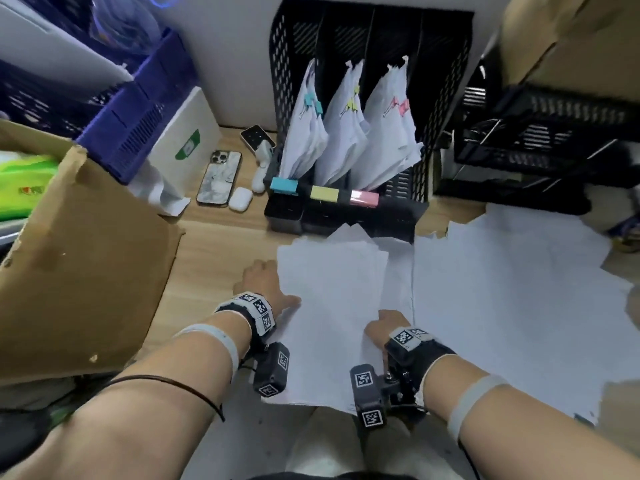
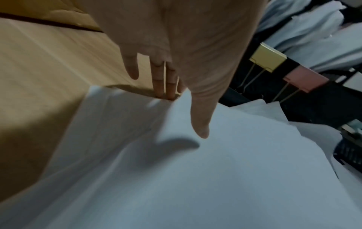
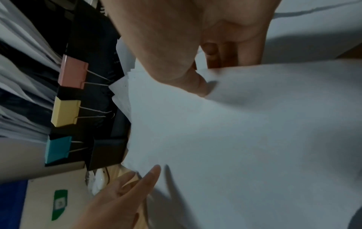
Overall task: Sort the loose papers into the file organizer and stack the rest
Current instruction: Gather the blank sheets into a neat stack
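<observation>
A stack of white papers (image 1: 332, 306) lies on the wooden desk in front of the black mesh file organizer (image 1: 429, 109). Three of the organizer's slots hold clipped paper bundles (image 1: 346, 133), and blue, yellow and pink binder clips (image 1: 325, 194) sit on its front. My left hand (image 1: 268, 284) rests with straight fingers (image 2: 166, 86) against the stack's left edge, the thumb lying over the top sheet. My right hand (image 1: 382, 329) pinches the stack's right edge, with the thumb (image 3: 195, 83) on top and the fingers curled beneath. The stack (image 3: 235, 139) bows slightly between the two hands.
More loose white sheets (image 1: 512, 289) spread to the right. An open cardboard box (image 1: 86, 271) stands at the left, with a blue crate (image 1: 138, 109) behind it. A phone (image 1: 219, 178), an earbud case (image 1: 240, 199) and a white box (image 1: 183, 133) lie left of the organizer. Black crates (image 1: 540, 140) stand at the right.
</observation>
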`<move>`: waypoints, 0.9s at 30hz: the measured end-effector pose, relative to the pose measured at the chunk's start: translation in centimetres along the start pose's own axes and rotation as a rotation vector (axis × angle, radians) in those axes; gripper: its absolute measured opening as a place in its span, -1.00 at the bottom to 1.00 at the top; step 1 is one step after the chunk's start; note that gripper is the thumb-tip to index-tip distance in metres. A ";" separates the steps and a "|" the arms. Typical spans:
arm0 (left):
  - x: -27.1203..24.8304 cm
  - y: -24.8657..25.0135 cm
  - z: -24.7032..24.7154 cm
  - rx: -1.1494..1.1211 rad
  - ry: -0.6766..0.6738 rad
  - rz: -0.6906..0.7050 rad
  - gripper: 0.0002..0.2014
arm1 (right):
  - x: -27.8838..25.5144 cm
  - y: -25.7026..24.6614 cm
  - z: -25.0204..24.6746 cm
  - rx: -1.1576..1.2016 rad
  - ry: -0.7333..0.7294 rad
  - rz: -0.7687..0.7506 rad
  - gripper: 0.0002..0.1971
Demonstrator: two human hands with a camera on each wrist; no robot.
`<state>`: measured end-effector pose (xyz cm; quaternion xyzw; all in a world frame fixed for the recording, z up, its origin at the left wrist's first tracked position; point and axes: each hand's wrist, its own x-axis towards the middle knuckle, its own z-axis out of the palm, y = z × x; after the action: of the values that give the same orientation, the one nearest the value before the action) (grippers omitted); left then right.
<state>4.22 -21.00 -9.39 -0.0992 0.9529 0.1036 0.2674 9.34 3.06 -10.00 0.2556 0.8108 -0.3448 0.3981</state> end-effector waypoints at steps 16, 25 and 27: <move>-1.1 -0.8 -2.4 -0.471 -0.145 0.071 -0.63 | 0.5 -1.2 1.0 0.148 0.006 0.007 -0.71; -2.9 -6.3 -3.7 -0.685 -0.005 -0.066 -0.65 | 0.2 -4.9 1.8 0.097 0.103 0.105 -0.16; -3.4 -7.6 -3.8 -0.743 0.013 -0.100 -0.68 | -0.4 -6.0 2.1 0.082 0.106 0.080 -0.18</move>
<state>7.10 -28.77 -5.49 -0.2365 0.8459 0.4287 0.2116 6.42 -2.35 -8.53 0.3219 0.8049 -0.3475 0.3573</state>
